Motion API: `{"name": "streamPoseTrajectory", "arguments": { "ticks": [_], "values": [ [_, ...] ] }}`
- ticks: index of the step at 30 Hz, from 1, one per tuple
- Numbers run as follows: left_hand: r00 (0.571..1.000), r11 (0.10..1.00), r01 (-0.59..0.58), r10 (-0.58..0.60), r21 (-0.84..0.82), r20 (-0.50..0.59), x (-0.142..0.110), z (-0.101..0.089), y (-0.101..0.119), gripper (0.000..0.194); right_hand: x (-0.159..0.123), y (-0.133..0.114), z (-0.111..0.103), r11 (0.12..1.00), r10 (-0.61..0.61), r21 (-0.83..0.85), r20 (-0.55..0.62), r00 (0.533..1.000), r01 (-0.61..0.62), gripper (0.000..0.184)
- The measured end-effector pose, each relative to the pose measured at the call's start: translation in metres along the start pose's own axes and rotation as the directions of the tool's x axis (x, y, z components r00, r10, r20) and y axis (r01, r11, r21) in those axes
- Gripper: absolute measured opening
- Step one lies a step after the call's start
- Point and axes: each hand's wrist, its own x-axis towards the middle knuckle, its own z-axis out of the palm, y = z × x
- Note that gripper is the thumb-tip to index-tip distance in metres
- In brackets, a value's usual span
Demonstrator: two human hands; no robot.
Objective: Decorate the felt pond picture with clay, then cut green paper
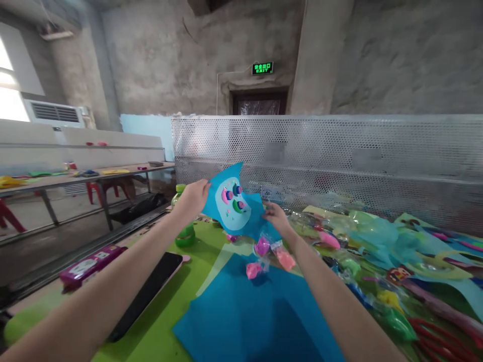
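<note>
My left hand [196,195] pinches the left edge of a raised blue paper craft [215,201]. A pale, rounded piece [238,222] on its face carries small pink, green and dark blue clay-like shapes [240,206]. At the craft's right side, my right hand [277,218] has its fingers closed on the blue edge. The craft is tilted and held above the table. Below lies a large blue paper sheet [256,311], with a pink lump in clear wrap [253,270], a purple one [261,245] and a coral one [285,259] by its far edge.
A black phone [149,291] and a purple package [92,266] lie to the left. A green bottle [184,236] stands behind my left forearm. Wrapped clay and paper scraps [381,251] crowd the right side. A perforated metal panel [324,156] borders the far edge.
</note>
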Motion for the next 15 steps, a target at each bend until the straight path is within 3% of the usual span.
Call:
{"name": "streamPoseTrajectory", "arguments": {
  "ticks": [7,15],
  "values": [
    [0.986,0.987,0.153,-0.150,-0.041,0.079,0.009,0.062,-0.021,0.027,-0.002,0.033,-0.054,0.982,0.028,-0.184,-0.092,0.995,-0.045,0.029],
    [0.941,0.956,0.292,-0.280,-0.033,0.192,0.003,0.115,-0.033,0.029,-0.004,0.041,-0.052,0.909,0.129,-0.382,-0.117,0.985,-0.164,0.029]
  ]
}}
